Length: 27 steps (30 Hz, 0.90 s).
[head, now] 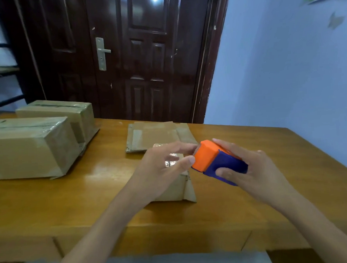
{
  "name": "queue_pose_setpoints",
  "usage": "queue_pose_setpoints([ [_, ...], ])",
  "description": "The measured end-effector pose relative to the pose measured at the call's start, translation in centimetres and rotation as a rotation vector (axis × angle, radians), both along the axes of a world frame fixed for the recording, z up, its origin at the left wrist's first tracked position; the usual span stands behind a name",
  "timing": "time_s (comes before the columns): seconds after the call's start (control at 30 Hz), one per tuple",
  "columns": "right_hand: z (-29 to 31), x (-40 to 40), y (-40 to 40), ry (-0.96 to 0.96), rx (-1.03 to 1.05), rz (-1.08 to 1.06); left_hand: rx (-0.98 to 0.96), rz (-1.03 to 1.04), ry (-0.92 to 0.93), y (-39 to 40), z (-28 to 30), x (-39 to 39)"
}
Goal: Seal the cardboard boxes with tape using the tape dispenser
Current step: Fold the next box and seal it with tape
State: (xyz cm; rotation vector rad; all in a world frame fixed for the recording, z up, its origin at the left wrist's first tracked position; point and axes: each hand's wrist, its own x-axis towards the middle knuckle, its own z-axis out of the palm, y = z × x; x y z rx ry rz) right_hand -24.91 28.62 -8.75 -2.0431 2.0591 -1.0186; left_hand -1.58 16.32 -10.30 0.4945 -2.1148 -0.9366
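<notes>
On the long wooden table (250, 147), two taped brown cardboard boxes (27, 146) sit far left; a small brown cardboard box (178, 188) lies under my hands. My right hand (250, 171) grips the orange-and-blue plastic tape dispenser (213, 161) above it; my left hand (160, 164) pinches at its toothed mouth, apparently the tape end. I'd draw tape out straight, anchor it past the seam, keep tension.

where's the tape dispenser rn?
Head view, right of centre: the tape dispenser is held above the table in the right hand, its orange end at the left hand fingertips, just over the small box.
</notes>
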Motion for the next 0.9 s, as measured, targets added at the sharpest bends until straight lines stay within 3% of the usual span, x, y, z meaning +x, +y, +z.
queue_pose_setpoints([
  [0.2, 0.6, 1.2, 0.1, -0.177, 0.035, 0.164, 0.245, -0.034, 0.108, 1.1, 1.3, 1.0],
  [0.4, -0.2, 1.9, -0.3, -0.2, 0.064, 0.25, 0.415, -0.041, 0.123, 1.9, 1.0, 1.6],
  [0.53, -0.3, 2.4, -0.8, -0.215, 0.044, 0.292, 0.457, 0.032, 0.184, 1.8, 0.9, 2.3],
  [0.73, -0.5, 2.3, -1.3, -0.204, 0.086, 0.329, 0.508, 0.101, 0.109, 1.6, 1.1, 2.8],
  [0.9, 0.5, 2.3, -1.8, -0.153, 0.161, 0.333, 0.489, 0.32, 0.132, 1.6, 0.9, 2.7],
])
